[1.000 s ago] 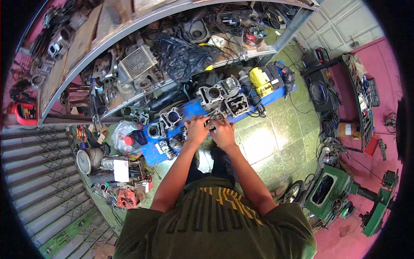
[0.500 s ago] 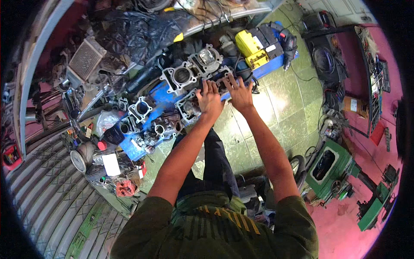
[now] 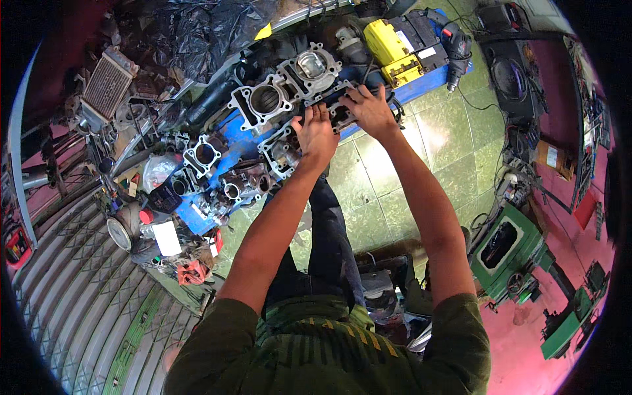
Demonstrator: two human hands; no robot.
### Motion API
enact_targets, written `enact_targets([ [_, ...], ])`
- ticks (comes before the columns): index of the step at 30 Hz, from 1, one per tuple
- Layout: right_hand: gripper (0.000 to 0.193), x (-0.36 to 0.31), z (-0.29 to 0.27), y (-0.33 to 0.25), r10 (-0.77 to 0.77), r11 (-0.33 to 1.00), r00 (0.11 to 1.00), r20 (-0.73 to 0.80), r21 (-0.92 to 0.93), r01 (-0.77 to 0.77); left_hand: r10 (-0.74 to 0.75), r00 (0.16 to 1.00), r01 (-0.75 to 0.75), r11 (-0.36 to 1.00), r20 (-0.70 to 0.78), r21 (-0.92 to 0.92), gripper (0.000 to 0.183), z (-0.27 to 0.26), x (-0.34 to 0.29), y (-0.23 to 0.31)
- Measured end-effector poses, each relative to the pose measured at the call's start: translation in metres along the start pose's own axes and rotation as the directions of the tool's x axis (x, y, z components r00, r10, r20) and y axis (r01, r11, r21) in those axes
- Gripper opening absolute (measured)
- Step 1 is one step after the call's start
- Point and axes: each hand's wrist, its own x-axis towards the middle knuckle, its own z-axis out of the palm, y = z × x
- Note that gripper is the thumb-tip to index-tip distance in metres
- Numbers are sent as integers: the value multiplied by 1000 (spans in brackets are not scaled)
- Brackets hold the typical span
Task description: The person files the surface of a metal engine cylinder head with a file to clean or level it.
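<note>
A dark metal engine part [image 3: 340, 116], which looks like a cylinder head, lies at the near edge of a blue bench. My left hand [image 3: 316, 137] has its fingers bent over the left side of this part, with the thumb apart. On its right side my right hand [image 3: 372, 113] curls its fingers over the far edge. The hands partly cover the part. Just beyond and to the left are an engine cylinder [image 3: 265, 99] with a round bore and a second cylinder block [image 3: 311, 66] with a piston showing. Another open metal casting [image 3: 282, 153] sits left of my left hand.
A yellow case [image 3: 387, 47], a black case [image 3: 421, 45] and a power drill [image 3: 455, 54] stand at the bench's right end. More engine parts [image 3: 205, 154] crowd its left. A radiator [image 3: 107, 84] leans farther left. Green machinery [image 3: 508, 243] stands at right on the floor.
The view has shifted, so the bench sits slightly higher and farther left. My right hand has moved a little forward and right along the part; my left hand stays on its left side.
</note>
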Motion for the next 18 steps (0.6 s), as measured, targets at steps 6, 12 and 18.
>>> enact_targets([
  [6, 35, 5, -3, 3, -69, 996, 997, -26, 46, 70, -2, 993, -2, 999, -115, -36, 85, 5, -2, -4],
  [12, 36, 2, -5, 3, -54, 996, 998, -45, 64, 57, 11, 992, -16, 999, -125, -44, 83, 2, -4, -4],
  [18, 36, 3, -16, -1, -71, 995, 997, -40, 70, 73, -14, 989, 0, 996, -150, -89, 82, -1, -8, -5],
])
